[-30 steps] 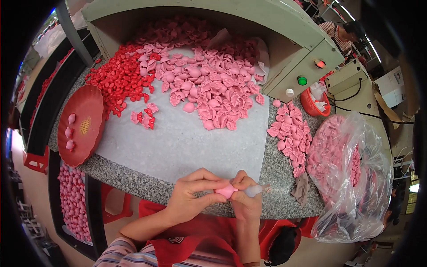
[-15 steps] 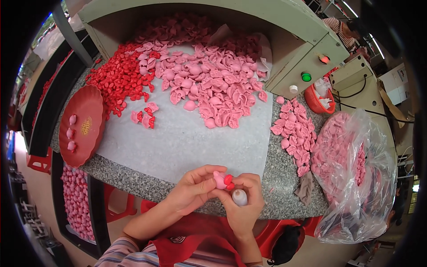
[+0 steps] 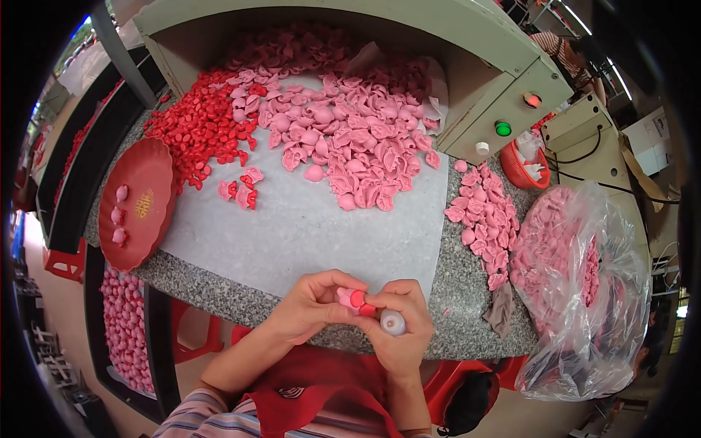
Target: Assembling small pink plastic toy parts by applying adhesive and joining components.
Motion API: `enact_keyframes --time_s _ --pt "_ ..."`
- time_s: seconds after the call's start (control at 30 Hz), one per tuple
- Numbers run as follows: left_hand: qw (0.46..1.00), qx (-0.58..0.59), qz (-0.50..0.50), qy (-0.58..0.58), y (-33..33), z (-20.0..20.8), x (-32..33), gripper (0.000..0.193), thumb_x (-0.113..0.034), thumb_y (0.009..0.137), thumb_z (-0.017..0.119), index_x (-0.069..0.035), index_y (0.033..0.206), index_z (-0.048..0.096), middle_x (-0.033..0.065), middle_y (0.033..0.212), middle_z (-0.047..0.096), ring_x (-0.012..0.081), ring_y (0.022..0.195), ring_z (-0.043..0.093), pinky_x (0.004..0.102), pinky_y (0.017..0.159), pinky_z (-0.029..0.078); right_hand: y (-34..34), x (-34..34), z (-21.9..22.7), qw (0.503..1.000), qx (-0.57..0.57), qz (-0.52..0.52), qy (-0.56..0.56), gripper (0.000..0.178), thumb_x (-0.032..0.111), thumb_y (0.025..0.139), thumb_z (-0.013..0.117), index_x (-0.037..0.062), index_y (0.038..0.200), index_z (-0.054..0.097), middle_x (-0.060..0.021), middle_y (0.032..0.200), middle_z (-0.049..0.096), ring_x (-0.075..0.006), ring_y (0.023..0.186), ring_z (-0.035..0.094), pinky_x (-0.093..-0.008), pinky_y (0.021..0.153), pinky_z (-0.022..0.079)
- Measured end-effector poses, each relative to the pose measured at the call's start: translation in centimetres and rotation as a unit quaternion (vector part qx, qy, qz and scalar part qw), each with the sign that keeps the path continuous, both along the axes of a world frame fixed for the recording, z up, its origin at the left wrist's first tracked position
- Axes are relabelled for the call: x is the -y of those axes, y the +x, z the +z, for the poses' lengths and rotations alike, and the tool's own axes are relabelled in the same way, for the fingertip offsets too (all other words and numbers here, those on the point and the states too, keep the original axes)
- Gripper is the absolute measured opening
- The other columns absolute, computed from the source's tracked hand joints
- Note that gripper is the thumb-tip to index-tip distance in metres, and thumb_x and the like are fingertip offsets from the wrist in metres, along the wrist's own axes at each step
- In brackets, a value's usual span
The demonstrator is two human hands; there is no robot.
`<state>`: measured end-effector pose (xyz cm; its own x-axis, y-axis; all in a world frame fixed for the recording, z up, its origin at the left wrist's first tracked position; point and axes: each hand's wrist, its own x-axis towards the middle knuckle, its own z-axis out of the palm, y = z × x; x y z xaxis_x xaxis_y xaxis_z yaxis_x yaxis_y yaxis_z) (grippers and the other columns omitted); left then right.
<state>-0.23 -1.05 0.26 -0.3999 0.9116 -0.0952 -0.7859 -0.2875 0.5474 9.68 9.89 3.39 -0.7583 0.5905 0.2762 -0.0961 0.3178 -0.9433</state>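
Close to the table's front edge, my left hand (image 3: 308, 312) is closed, pinching a small pink plastic figure (image 3: 345, 296) between thumb and fingers. Red rounded parts (image 3: 357, 298) sit on the figure's right side, and my right fingertips press against them. The same right hand (image 3: 406, 337) keeps a small whitish bottle (image 3: 393, 323) in its curled fingers, its tip facing up. A few pink pieces with red parts (image 3: 241, 191) lie on the white sheet (image 3: 270, 241) beyond. At left, several finished-looking pink figures (image 3: 118, 215) rest in a red scalloped tray (image 3: 150, 168).
Heaps of red parts (image 3: 201, 135) and pink shells (image 3: 365, 131) spread under a grey-green machine housing (image 3: 482, 87). More pink shells (image 3: 482, 212) lie at right, by a clear plastic bag (image 3: 584, 292) and a red basket (image 3: 517, 171). A bin of figures (image 3: 128, 328) stands lower left.
The pink figure has shifted slightly left and turned, so its red parts face upward more. My right fingertips have closed in on them. The bottle stays in my right hand.
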Motion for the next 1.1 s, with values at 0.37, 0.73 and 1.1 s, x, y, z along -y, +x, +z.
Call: enact_keyframes --time_s 0.37,0.73,1.1 --pt "1.0 0.002 0.017 0.004 0.6 -0.8 -0.5 0.028 -0.002 0.072 0.065 0.002 0.097 0.053 0.0102 0.09 0.054 0.0239 0.089 0.058 0.0423 0.077 0.052 0.2 -1.0 -0.3 1.0 0.005 0.026 0.0 0.031 -0.004 0.051 0.076 0.0035 0.078 0.063 -0.0048 0.081 0.052 -0.0114 0.068 0.051 -0.0207 0.056 0.042" --pt "0.997 -0.076 0.01 0.002 0.4 0.2 -0.2 0.029 0.002 0.077 0.058 -0.001 0.105 0.052 0.0072 0.097 0.057 0.0123 0.088 0.056 0.0262 0.077 0.046 -0.1 -0.8 -0.5 0.997 0.004 -0.022 0.069 0.031 -0.001 0.044 0.077 0.0054 0.071 0.063 -0.0089 0.072 0.055 -0.0209 0.067 0.054 -0.0278 0.057 0.044" --pt "0.962 -0.258 0.073 -0.059 1.7 2.2 0.8 0.033 -0.025 0.076 0.063 -0.002 0.099 0.058 0.0058 0.093 0.06 0.0142 0.088 0.054 0.0293 0.08 0.042 0.8 1.3 3.6 0.984 0.001 0.038 0.172 0.025 -0.001 0.06 0.072 0.0026 0.077 0.055 -0.0078 0.076 0.054 -0.02 0.072 0.05 -0.0304 0.07 0.042"
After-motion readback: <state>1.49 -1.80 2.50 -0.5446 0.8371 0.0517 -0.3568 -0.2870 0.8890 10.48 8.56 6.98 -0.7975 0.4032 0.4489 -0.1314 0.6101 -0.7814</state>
